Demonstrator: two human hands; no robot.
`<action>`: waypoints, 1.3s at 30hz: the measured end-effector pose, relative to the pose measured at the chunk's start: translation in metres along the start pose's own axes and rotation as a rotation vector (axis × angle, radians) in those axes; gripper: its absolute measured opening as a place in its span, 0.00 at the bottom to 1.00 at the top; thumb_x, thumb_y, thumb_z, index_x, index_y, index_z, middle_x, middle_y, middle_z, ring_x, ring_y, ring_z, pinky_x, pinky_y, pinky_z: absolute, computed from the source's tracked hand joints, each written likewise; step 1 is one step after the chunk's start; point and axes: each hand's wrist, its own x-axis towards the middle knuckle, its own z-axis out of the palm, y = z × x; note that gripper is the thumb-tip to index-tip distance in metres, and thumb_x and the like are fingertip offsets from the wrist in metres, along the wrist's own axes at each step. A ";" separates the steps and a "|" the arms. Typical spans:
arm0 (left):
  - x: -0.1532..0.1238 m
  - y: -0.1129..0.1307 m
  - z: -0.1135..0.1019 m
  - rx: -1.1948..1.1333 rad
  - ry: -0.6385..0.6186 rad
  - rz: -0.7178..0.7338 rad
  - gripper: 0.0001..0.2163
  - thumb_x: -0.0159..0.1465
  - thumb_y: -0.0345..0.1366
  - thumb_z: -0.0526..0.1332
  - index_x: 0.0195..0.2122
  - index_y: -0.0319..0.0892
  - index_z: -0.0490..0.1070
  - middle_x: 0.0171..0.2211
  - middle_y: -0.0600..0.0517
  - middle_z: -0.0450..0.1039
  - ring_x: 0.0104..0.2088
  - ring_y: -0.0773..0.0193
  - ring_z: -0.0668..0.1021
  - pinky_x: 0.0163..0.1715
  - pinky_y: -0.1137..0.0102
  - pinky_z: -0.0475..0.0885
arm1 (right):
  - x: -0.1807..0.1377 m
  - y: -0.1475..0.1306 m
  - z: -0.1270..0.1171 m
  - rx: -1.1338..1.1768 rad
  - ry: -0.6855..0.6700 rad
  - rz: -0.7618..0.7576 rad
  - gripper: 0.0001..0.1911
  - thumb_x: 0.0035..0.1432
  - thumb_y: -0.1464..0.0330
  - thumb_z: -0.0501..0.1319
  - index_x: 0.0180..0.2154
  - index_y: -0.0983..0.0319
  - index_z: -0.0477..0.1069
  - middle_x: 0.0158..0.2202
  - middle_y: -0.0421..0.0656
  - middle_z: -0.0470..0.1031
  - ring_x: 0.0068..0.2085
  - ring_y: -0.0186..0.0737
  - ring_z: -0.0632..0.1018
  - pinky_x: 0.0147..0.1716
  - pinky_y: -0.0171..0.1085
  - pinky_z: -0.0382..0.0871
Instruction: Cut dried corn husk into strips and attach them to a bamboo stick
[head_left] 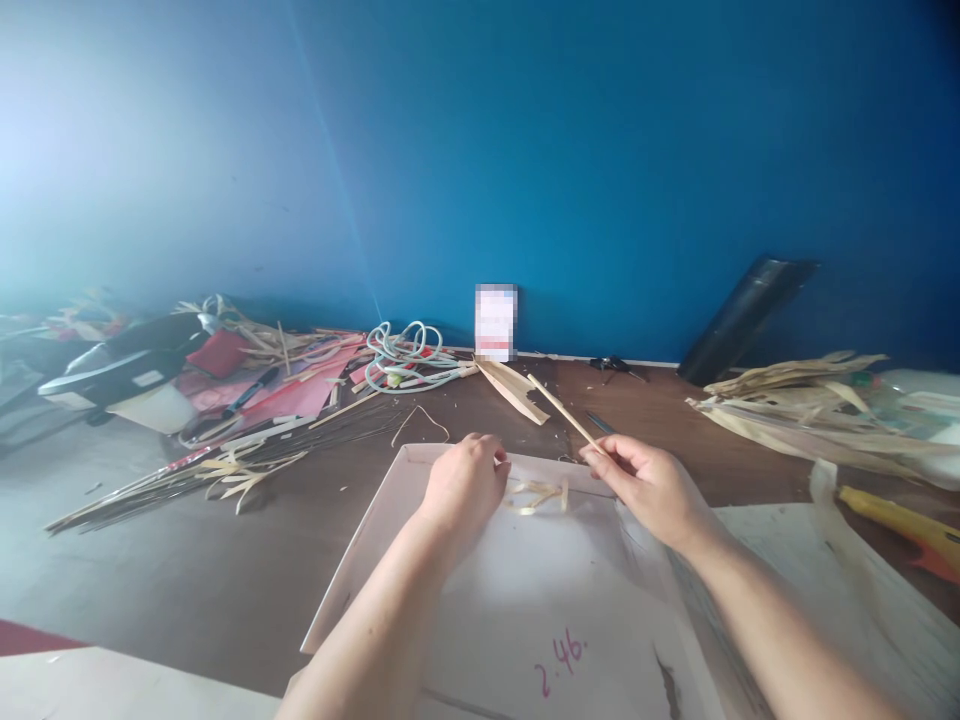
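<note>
A thin pale wooden stick (561, 408) is pinched between the thumb and fingers of my right hand (654, 490), its free end pointing up and to the left. My left hand (466, 482) is curled closed over the far left part of a white box (375, 545); whatever its fingers hold, if anything, is hidden. Between my hands, pale curled strips (536, 495) lie on the white surface. Nearer me the surface carries handwritten purple digits (561, 662). Just beyond the box is a dried husk piece (513, 386).
Left of the box lie thin wires and strips (225, 470), pink paper (307, 385) and a coiled pale cable (409, 357). On the right are dried husks (810, 415), a black roll (742, 320) and a yellow-handled tool (900, 520). A card (496, 322) leans on the blue wall.
</note>
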 end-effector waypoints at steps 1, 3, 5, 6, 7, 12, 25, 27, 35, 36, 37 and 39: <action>0.001 0.000 0.002 0.010 0.001 -0.013 0.08 0.58 0.33 0.54 0.34 0.43 0.72 0.38 0.50 0.73 0.34 0.64 0.74 0.32 0.73 0.64 | 0.000 0.000 0.000 0.015 0.015 0.007 0.17 0.57 0.54 0.53 0.32 0.60 0.71 0.25 0.39 0.73 0.26 0.36 0.71 0.26 0.33 0.63; 0.002 -0.001 0.005 0.023 0.000 -0.014 0.08 0.58 0.33 0.53 0.33 0.44 0.71 0.37 0.50 0.73 0.34 0.64 0.74 0.31 0.73 0.64 | 0.001 0.001 0.000 0.044 0.043 0.013 0.18 0.56 0.54 0.54 0.31 0.60 0.72 0.25 0.40 0.73 0.26 0.36 0.71 0.25 0.33 0.63; 0.003 -0.002 0.008 0.036 0.010 -0.003 0.07 0.59 0.33 0.53 0.32 0.44 0.71 0.36 0.51 0.73 0.33 0.65 0.74 0.30 0.73 0.64 | 0.002 0.002 0.001 0.072 0.065 0.008 0.18 0.56 0.53 0.54 0.31 0.60 0.72 0.25 0.40 0.73 0.25 0.35 0.71 0.24 0.32 0.63; 0.003 -0.003 0.010 0.043 0.019 -0.001 0.07 0.59 0.34 0.53 0.32 0.44 0.71 0.36 0.51 0.73 0.33 0.65 0.74 0.30 0.73 0.63 | 0.002 0.001 0.002 0.086 0.078 0.004 0.17 0.56 0.54 0.55 0.31 0.60 0.72 0.25 0.40 0.73 0.24 0.35 0.70 0.24 0.32 0.63; 0.004 -0.004 0.011 0.051 0.027 0.001 0.07 0.59 0.34 0.53 0.32 0.44 0.70 0.36 0.51 0.72 0.33 0.65 0.74 0.30 0.73 0.63 | 0.003 0.001 0.002 0.098 0.091 0.000 0.17 0.56 0.54 0.55 0.32 0.60 0.72 0.25 0.40 0.73 0.24 0.34 0.70 0.23 0.32 0.63; 0.005 -0.006 0.016 0.071 0.050 -0.009 0.07 0.60 0.34 0.52 0.31 0.44 0.70 0.36 0.51 0.72 0.33 0.64 0.74 0.30 0.72 0.63 | 0.005 -0.006 0.003 0.152 0.168 -0.015 0.18 0.56 0.54 0.55 0.35 0.61 0.72 0.26 0.41 0.73 0.22 0.33 0.69 0.22 0.32 0.62; 0.006 -0.005 0.014 0.083 0.033 0.008 0.08 0.61 0.35 0.50 0.33 0.45 0.69 0.38 0.50 0.72 0.34 0.64 0.74 0.29 0.73 0.63 | -0.008 0.017 -0.063 -0.365 0.259 0.053 0.13 0.55 0.58 0.54 0.28 0.59 0.71 0.21 0.39 0.71 0.24 0.37 0.71 0.24 0.34 0.60; 0.005 -0.005 0.014 0.085 0.022 0.013 0.08 0.61 0.34 0.51 0.33 0.44 0.69 0.38 0.49 0.72 0.34 0.64 0.74 0.30 0.73 0.64 | -0.021 0.037 -0.084 -0.508 0.267 0.171 0.10 0.52 0.60 0.56 0.26 0.58 0.70 0.21 0.40 0.72 0.23 0.39 0.72 0.24 0.35 0.59; 0.004 -0.004 0.011 0.088 0.033 0.031 0.09 0.61 0.35 0.50 0.31 0.43 0.69 0.36 0.49 0.72 0.32 0.64 0.74 0.27 0.73 0.62 | -0.069 0.114 -0.138 -0.648 0.279 0.574 0.07 0.44 0.64 0.61 0.22 0.56 0.64 0.26 0.50 0.76 0.30 0.52 0.76 0.27 0.40 0.61; 0.003 -0.004 0.011 0.088 0.033 0.029 0.09 0.61 0.35 0.50 0.30 0.43 0.69 0.36 0.49 0.72 0.32 0.64 0.74 0.27 0.73 0.62 | -0.073 0.121 -0.139 -0.641 0.282 0.583 0.08 0.43 0.64 0.62 0.20 0.56 0.63 0.25 0.50 0.75 0.29 0.52 0.76 0.27 0.40 0.61; 0.003 -0.003 0.010 0.088 0.031 0.027 0.09 0.60 0.35 0.50 0.30 0.43 0.69 0.36 0.49 0.72 0.33 0.64 0.74 0.28 0.73 0.62 | -0.076 0.126 -0.138 -0.631 0.261 0.593 0.09 0.42 0.63 0.62 0.18 0.56 0.62 0.22 0.49 0.74 0.27 0.52 0.75 0.26 0.41 0.60; 0.003 -0.003 0.009 0.089 0.023 0.023 0.09 0.60 0.35 0.50 0.31 0.43 0.69 0.36 0.49 0.72 0.34 0.63 0.75 0.29 0.72 0.63 | -0.079 0.131 -0.135 -0.584 0.253 0.611 0.11 0.41 0.64 0.62 0.16 0.55 0.61 0.19 0.48 0.72 0.24 0.51 0.74 0.25 0.41 0.60</action>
